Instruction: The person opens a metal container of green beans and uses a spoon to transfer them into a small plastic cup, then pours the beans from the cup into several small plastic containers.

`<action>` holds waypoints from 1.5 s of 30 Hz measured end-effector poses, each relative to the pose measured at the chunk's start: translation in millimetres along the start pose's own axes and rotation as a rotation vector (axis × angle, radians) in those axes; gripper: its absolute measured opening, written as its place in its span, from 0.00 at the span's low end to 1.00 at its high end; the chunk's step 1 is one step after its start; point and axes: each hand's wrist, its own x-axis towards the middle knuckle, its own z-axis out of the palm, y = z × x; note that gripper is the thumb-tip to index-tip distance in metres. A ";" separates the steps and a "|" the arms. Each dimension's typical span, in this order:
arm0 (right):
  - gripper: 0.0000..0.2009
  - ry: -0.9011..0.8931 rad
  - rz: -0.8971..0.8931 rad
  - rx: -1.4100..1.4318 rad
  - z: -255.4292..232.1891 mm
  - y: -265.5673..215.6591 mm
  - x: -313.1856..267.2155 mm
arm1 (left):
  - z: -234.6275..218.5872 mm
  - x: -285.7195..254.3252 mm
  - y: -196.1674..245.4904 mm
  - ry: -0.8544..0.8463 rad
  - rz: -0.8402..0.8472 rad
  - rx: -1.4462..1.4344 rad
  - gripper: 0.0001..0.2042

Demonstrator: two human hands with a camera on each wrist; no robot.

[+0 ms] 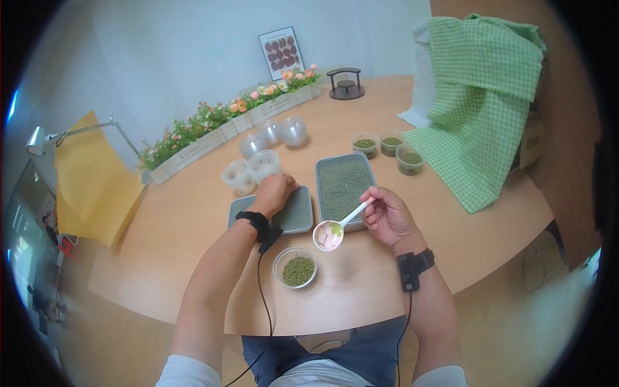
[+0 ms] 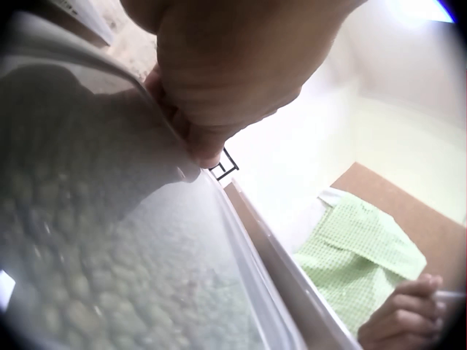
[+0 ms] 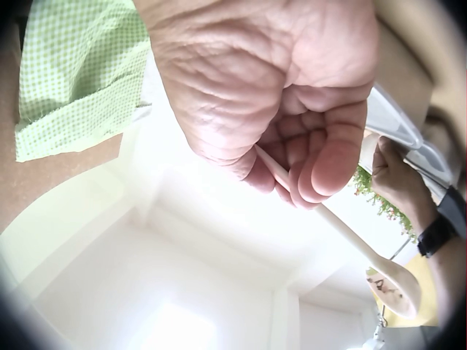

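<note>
My right hand (image 1: 389, 219) holds a white-handled spoon (image 1: 329, 235) between thumb and fingers, its floral-patterned bowl turned to the left over the table. My left hand (image 1: 276, 195) is at the far edge of a shallow, beans-filled plastic container (image 1: 298, 218), fingers and thumb gripping the rim of its translucent lid (image 2: 168, 240). Beans show blurred through that lid. Right beside it stands a larger rectangular container (image 1: 345, 186), also full of green beans. Nearer my body, a round clear cup (image 1: 313, 274) holds green beans.
Clear empty cups (image 1: 263, 166) stand in stacks behind the left container. Three cups of beans (image 1: 390, 146) sit at the back right, beside a green checked cloth (image 1: 480, 116). Flower boxes (image 1: 213, 142) line the back edge, with a dark wooden stand (image 1: 346, 93) at their right.
</note>
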 end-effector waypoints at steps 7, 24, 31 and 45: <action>0.12 -0.006 -0.001 -0.011 2.6 0.4 -1.1 | 8.7 1.5 -13.0 0.026 0.220 0.287 0.10; 0.12 0.002 0.033 -0.032 -2.2 3.1 0.8 | -36.6 -21.9 13.5 0.031 0.138 0.299 0.10; 0.12 -0.022 -0.021 0.011 -4.7 3.1 4.1 | -84.5 -106.3 59.9 -0.071 0.233 -0.025 0.06; 0.13 -0.104 -0.110 0.124 -22.2 -15.0 5.6 | -70.5 -161.0 81.6 -0.201 0.285 -0.145 0.23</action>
